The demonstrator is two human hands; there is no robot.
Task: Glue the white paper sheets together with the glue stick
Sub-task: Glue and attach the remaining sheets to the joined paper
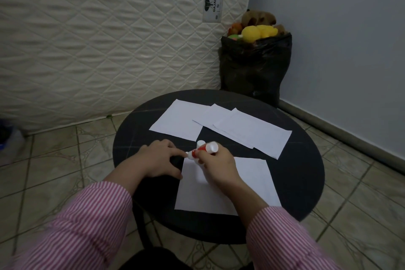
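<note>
A white paper sheet lies on the near part of the round black table. My right hand grips a red and white glue stick, tilted, with its tip at the sheet's top left corner. My left hand rests flat on the table, fingers pressing the sheet's left edge near that corner. A white cap stands just behind the glue stick. Farther back lie one separate white sheet and two overlapping sheets.
A quilted mattress leans upright behind the table. A black plastic bag filled with plush toys stands in the corner against the grey wall. Tiled floor surrounds the table.
</note>
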